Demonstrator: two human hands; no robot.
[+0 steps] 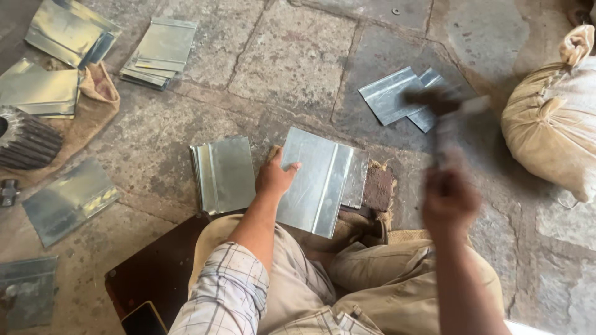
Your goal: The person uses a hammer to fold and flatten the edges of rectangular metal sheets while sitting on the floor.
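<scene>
Under the left hand (pixel 274 175), a metal sheet (pixel 316 180) is lying, pressed flat by its open grip. The right hand (pixel 448 200) is gripping a blurred hammer (pixel 442 102) above folded sheets (pixel 397 96); a sack (pixel 552 118) is sitting beyond.

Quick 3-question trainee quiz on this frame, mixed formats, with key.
1. True or false: the left hand lies flat on the folded metal sheet.
2. The right hand holds: A) pliers B) a hammer C) a file
3. What lies just left of the left hand?

Key: 1 true. 2 B, blurred by motion. 3 A stack of folded sheets on the stone floor.
</scene>
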